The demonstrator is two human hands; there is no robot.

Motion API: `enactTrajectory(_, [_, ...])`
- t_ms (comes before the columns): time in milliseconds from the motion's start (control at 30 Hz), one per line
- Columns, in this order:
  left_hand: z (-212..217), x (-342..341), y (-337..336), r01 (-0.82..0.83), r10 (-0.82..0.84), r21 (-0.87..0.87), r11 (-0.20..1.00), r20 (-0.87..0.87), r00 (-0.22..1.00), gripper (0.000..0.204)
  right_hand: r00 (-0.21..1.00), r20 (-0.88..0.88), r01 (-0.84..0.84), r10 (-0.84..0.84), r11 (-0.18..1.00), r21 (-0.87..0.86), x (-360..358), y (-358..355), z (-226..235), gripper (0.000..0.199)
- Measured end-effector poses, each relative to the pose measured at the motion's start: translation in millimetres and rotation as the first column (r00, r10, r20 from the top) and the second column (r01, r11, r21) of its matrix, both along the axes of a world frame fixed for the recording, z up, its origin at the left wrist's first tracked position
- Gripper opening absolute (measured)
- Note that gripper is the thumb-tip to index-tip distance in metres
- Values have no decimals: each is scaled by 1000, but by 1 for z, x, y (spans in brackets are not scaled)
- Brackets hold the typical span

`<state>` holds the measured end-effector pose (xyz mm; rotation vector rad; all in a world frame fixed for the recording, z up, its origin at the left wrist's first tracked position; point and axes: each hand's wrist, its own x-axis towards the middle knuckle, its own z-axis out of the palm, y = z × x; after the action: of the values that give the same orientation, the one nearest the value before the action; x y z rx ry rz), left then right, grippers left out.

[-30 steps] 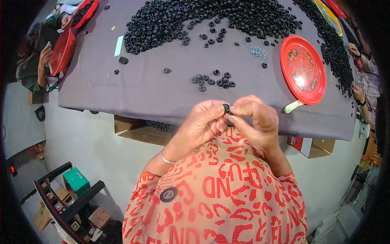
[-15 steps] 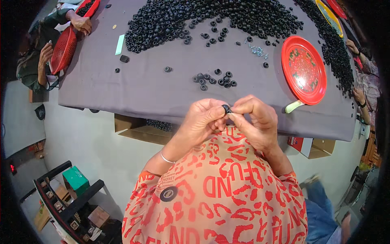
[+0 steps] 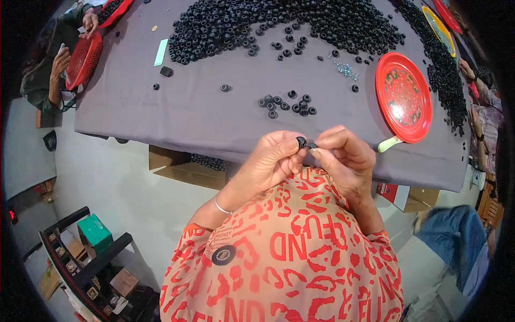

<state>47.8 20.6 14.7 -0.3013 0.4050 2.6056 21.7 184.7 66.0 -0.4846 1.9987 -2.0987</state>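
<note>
Just off the table's near edge, my left hand [image 3: 274, 156] pinches a black round hollow piece [image 3: 301, 142] between thumb and forefinger. Close beside it, my right hand [image 3: 347, 160] grips a small dark piece [image 3: 313, 145] with thumb and fingertips; its exact kind is too small to make out. A narrow gap parts the two pieces. Beyond my hands lies a small cluster of the black round pieces [image 3: 277, 100] on the grey cloth. A large heap of the same pieces [image 3: 230, 40] spreads across the far side.
A red plate [image 3: 402, 96] with a pale green handle [image 3: 389, 144] lies at the right. Tiny clear bits [image 3: 344, 69] lie near it. Co-workers' hands [image 3: 60, 64] show at the left by a red basket [image 3: 86, 61], and others at the far right. Below stands a cardboard box [image 3: 188, 174].
My right hand has moved slightly right, drawing its small dark piece away from the black round piece in my left hand. At the right, a person in blue trousers has shifted nearer.
</note>
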Motion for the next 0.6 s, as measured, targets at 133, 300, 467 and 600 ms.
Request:
enactTrajectory(133, [-2, 1, -1, -7, 8, 15, 1000, -10, 1000, 16, 994, -113, -6, 13, 998, 60, -1, 0, -3, 16])
enactTrajectory(300, [-3, 3, -1, -9, 9, -22, 1000, -16, 1000, 17, 983, -182, 26, -4, 993, 119, 1, -5, -3, 17])
enactTrajectory(467, [1, 5, -3, -22, 16, -88, 996, -63, 998, 18, 973, -229, 37, 7, 981, 188, 1, -5, -2, 16])
enactTrajectory(600, [0, 3, -11, 7, -29, -180, 984, -116, 993, 19, 964, -257, -29, 68, 988, 150, -2, -5, -4, 17])
